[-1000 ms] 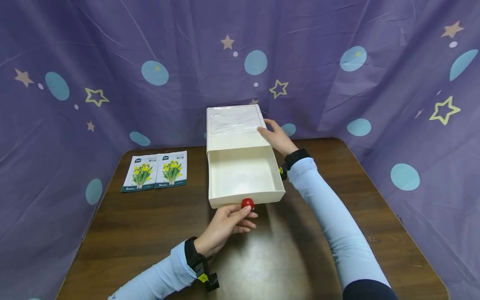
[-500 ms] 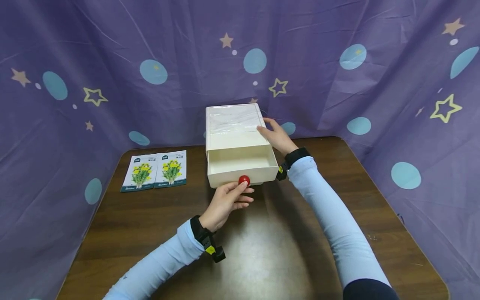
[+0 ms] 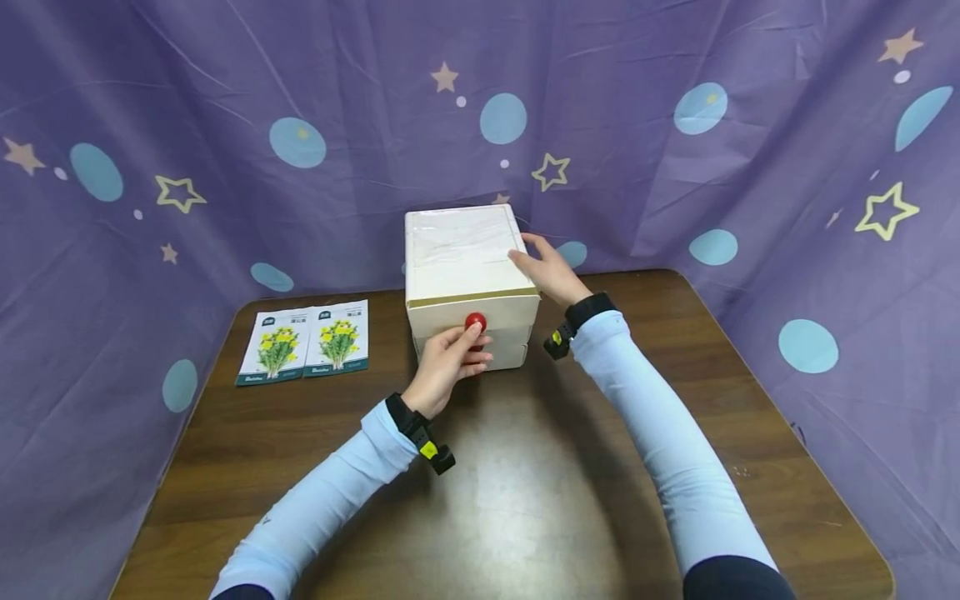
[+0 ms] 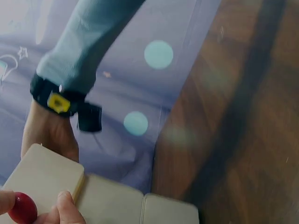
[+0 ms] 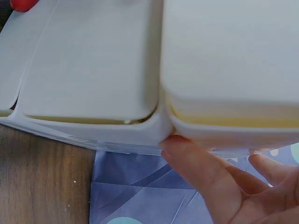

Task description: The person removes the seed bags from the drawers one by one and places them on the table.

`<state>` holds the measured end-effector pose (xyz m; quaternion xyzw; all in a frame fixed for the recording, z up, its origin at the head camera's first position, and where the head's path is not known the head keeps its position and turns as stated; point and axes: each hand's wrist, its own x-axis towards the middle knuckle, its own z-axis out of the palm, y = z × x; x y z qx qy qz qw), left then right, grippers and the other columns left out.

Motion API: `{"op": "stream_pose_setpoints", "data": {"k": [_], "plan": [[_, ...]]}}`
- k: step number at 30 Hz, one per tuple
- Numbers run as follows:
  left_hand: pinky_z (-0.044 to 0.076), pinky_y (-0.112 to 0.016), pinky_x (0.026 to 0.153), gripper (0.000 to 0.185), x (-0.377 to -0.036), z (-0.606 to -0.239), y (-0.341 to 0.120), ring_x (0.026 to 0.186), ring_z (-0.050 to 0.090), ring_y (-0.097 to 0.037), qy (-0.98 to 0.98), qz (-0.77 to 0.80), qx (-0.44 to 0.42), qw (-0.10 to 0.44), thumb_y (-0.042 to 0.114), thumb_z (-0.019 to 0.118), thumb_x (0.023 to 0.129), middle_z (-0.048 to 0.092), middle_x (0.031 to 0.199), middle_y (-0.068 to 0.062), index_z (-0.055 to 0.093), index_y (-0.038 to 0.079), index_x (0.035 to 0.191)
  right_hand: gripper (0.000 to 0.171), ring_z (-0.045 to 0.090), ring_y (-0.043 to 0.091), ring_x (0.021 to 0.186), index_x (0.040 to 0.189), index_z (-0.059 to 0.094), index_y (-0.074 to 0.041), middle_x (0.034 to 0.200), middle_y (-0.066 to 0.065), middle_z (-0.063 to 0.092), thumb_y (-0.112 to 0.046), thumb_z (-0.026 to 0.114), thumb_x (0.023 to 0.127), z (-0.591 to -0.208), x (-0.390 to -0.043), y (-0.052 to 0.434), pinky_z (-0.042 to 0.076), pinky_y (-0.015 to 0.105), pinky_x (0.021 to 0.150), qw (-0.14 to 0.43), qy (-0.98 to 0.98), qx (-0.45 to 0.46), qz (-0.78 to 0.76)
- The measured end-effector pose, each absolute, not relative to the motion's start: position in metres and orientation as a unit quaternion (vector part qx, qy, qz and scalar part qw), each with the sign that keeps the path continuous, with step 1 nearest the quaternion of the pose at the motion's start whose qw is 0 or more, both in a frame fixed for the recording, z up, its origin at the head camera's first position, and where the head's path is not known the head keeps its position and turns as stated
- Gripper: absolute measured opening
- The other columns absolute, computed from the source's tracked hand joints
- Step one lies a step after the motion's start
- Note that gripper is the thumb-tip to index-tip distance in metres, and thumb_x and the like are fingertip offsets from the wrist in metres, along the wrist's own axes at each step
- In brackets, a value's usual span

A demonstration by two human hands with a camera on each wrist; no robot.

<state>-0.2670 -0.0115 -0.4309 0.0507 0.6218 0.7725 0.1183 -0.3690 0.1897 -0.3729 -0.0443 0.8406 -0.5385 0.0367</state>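
White drawer box (image 3: 465,267) at frame centre, back of table (image 3: 525,500); L hand (image 3: 446,362) pinches red knob (image 3: 476,322) on drawer front, directly ahead, nearer hand; R hand (image 3: 546,271) flat, fingers straight, against box's upper-right side; drawer looks flush; seed packets (image 3: 303,346) centre left.

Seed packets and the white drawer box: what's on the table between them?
Nothing: in the head view only bare brown table lies between the seed packets and the drawer box.

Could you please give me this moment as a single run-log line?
left hand: pinches red knob | drawer: shut | right hand: steadies white box | seed packets: on table
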Motion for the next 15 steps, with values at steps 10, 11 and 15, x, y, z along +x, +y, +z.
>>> {"op": "stream_pose_setpoints", "data": {"k": [10,11,15], "plan": [[0.048,-0.051,0.084,0.043,-0.283,-0.431,-0.012,0.082,0.065,-0.029,0.636,0.766,0.037,0.090,0.030,0.062,0.089,0.056,0.113,-0.031,0.058,-0.006,0.111,0.064,0.039,0.032,0.121,0.146,0.024,-0.019,0.145,0.015,0.029,-0.043,0.050,0.093,-0.370,-0.368,0.189,0.040,0.053,0.092,0.052,0.834,-0.031,-0.549],[0.046,-0.052,0.085,0.041,-0.283,-0.432,-0.012,0.081,0.065,-0.029,0.637,0.765,0.038,0.087,0.029,0.063,0.089,0.057,0.112,-0.031,0.058,-0.006,0.111,0.064,0.040,0.032,0.120,0.146,0.024,-0.019,0.144,0.015,0.030,-0.043,0.050,0.093,-0.370,-0.368,0.189,0.041,0.054,0.090,0.052,0.833,-0.029,-0.550],[0.046,-0.053,0.085,0.032,-0.280,-0.441,-0.015,0.076,0.066,-0.024,0.638,0.765,0.031,0.078,0.019,0.066,0.087,0.061,0.103,-0.029,0.059,-0.004,0.108,0.064,0.042,0.033,0.118,0.146,0.024,-0.021,0.144,0.015,0.031,-0.045,0.050,0.092,-0.372,-0.369,0.189,0.043,0.054,0.087,0.057,0.832,-0.023,-0.551]]}}
